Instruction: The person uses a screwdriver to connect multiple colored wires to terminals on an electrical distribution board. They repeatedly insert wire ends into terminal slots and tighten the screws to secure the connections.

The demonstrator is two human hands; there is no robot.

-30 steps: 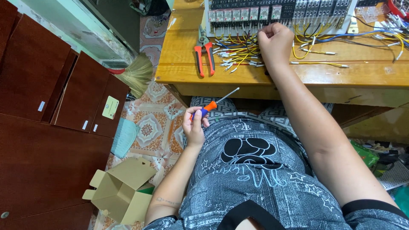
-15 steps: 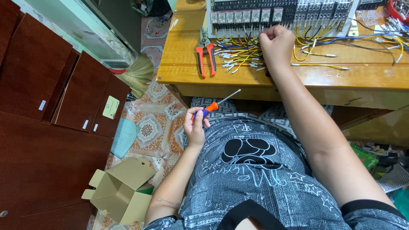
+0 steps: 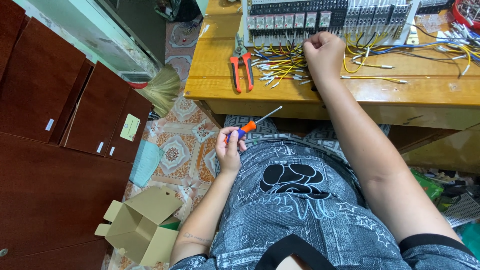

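Holding a screwdriver with an orange and blue handle, the left hand rests over the lap just below the front edge of the wooden workbench. Its fingers are curled around the handle; the metal shaft points toward 2 o'clock and ends short of the bench edge, and the tip is too small to identify.

The right hand lies on the bench at 12 o'clock from the screwdriver, closed into a loose fist over a bundle of yellow, blue and red wires. Whether the fingers are pinching a wire cannot be told, since the fingertips are hidden under the knuckles.

Red-handled pliers lie flat at 9 o'clock from the right hand, just beside the wire ends. A rail of grey terminal blocks runs along the back of the bench at 12 o'clock and is cut off by the top edge of the view.

At 7 o'clock on the tiled floor stands an open cardboard box, its interior only partly visible. A straw broom leans by the dark red cabinet.
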